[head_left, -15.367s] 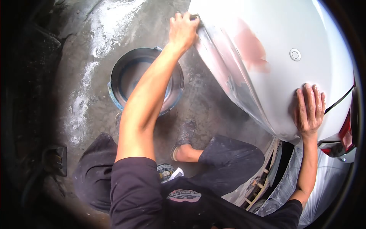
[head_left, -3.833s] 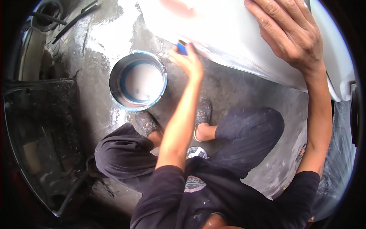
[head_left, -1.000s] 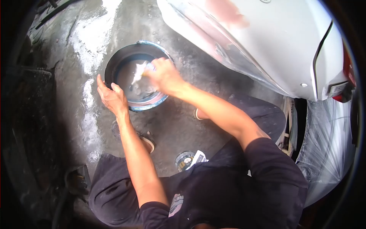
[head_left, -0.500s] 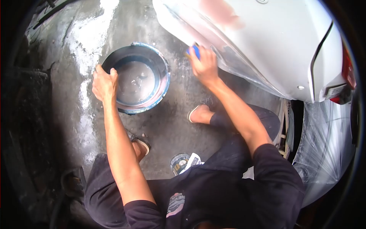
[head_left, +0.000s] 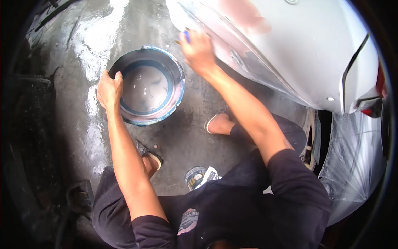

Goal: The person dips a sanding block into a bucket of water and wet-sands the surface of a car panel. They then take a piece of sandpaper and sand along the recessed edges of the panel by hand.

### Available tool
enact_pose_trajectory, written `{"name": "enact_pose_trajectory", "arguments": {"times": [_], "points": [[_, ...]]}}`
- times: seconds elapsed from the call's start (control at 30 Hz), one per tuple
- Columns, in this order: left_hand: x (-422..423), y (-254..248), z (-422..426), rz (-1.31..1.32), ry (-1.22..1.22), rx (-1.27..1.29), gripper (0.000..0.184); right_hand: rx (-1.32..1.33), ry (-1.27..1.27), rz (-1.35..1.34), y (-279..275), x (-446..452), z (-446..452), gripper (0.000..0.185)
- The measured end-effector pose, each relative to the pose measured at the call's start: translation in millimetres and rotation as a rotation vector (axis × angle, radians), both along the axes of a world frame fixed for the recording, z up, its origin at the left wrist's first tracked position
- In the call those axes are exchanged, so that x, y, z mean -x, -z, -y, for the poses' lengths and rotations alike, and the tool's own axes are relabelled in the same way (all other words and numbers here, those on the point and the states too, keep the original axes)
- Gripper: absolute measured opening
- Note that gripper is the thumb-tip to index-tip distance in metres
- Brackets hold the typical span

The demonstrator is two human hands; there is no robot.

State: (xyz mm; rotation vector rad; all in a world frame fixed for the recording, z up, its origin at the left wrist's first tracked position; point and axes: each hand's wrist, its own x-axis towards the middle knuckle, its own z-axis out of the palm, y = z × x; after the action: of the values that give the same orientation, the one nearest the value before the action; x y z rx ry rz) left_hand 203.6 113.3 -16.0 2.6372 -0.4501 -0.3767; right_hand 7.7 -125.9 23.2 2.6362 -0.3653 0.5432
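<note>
Gone from bucket [head_left: 176, 68] since second ago: my right hand [head_left: 198, 52], now beside far-left edge of pale car panel [head_left: 298, 54], fingers clasping blue block [head_left: 187, 36]. Whether block touches panel, can't tell. My left hand [head_left: 110, 89] still grips bucket's left rim; cloudy liquid [head_left: 143, 93] inside, less stirred.

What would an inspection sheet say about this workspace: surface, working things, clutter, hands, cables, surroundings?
Surface: gray floor, with shiny, wet-looking patches.
Job's things: bucket of cloudy liquid; small blue item, blurred; pale car body with a pinkish patch.
Clutter: round container and white paper near the feet.
Left hand: grips the bucket's rim.
Right hand: holds the blue item; contact with the car unclear.
Cables: none identifiable; left side dark.
Surroundings: clear plastic sheeting at right.
</note>
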Motion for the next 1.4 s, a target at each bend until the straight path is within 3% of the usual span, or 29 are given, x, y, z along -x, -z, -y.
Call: {"name": "enact_pose_trajectory", "arguments": {"times": [0.1, 0.17, 0.23, 0.33, 0.43, 0.53, 0.57, 0.63, 0.73, 0.83, 0.93, 1.03, 1.13, 1.23, 1.3, 1.33, 1.4], "points": [[-10.0, 12.8, -4.0, -0.036, 0.027, 0.038, 0.061, -0.029, -0.006, -0.019, -4.7, 5.1, 0.1, 0.040], [-21.3, 27.2, -7.4, -0.034, 0.064, 0.108, 0.058, -0.030, -0.088, 0.069, -5.0, 58.8, -0.1, 0.044], [-13.7, 17.0, 0.6, -0.030, 0.054, 0.076, 0.058, -0.086, -0.013, 0.096, -1.2, 121.8, -6.3, 0.047], [-7.7, 18.5, 3.5, 0.029, 0.041, 0.044, 0.053, -0.050, 0.000, 0.118, 4.1, 97.9, -5.7, 0.048], [-1.7, 6.6, 1.7, 0.024, 0.019, -0.002, 0.048, -0.076, 0.000, 0.028, 6.6, 0.2, 1.9, 0.054], [-6.7, 7.8, 1.2, 0.022, -0.026, 0.028, 0.045, -0.156, -0.033, 0.032, -6.5, 9.1, -2.1, 0.058], [-8.8, 7.4, 3.0, 0.016, -0.033, 0.016, 0.045, -0.090, -0.069, 0.093, -2.1, 40.6, -0.4, 0.042], [-7.2, 8.5, 7.8, -0.003, -0.031, 0.002, 0.044, -0.091, -0.025, 0.100, -4.3, 112.9, -6.6, 0.046], [-0.9, 10.9, 8.6, 0.047, -0.014, -0.071, 0.042, -0.053, -0.020, 0.163, 4.1, 113.1, -6.8, 0.047], [-3.4, 17.5, 4.5, 0.109, -0.018, -0.003, 0.040, -0.094, -0.004, 0.064, -0.7, 27.5, -3.2, 0.050], [-1.1, 10.5, 6.1, 0.095, -0.018, -0.012, 0.039, -0.080, -0.063, 0.115, -1.3, 8.5, 1.0, 0.053], [-3.7, 14.1, 8.3, 0.071, -0.019, -0.038, 0.038, -0.127, -0.007, 0.113, -2.5, 106.4, -8.0, 0.046], [-2.1, 20.7, 8.6, 0.143, -0.013, -0.047, 0.038, -0.097, 0.044, 0.108, -0.3, 128.4, -9.0, 0.049], [-1.0, 10.4, 9.3, 0.123, -0.014, -0.086, 0.039, -0.081, -0.019, 0.108, 5.2, 42.2, 0.2, 0.038], [0.0, 15.5, 8.1, 0.156, -0.019, -0.070, 0.039, -0.075, -0.009, 0.100, 5.8, 4.4, 0.1, 0.046], [-1.6, 17.0, 9.3, 0.160, -0.012, -0.065, 0.039, -0.064, -0.008, 0.088, 4.1, -3.2, 2.2, 0.055], [-4.4, 22.1, 6.1, 0.153, -0.004, -0.047, 0.039, -0.107, -0.071, 0.139, -5.9, 46.5, 0.7, 0.048]]}}
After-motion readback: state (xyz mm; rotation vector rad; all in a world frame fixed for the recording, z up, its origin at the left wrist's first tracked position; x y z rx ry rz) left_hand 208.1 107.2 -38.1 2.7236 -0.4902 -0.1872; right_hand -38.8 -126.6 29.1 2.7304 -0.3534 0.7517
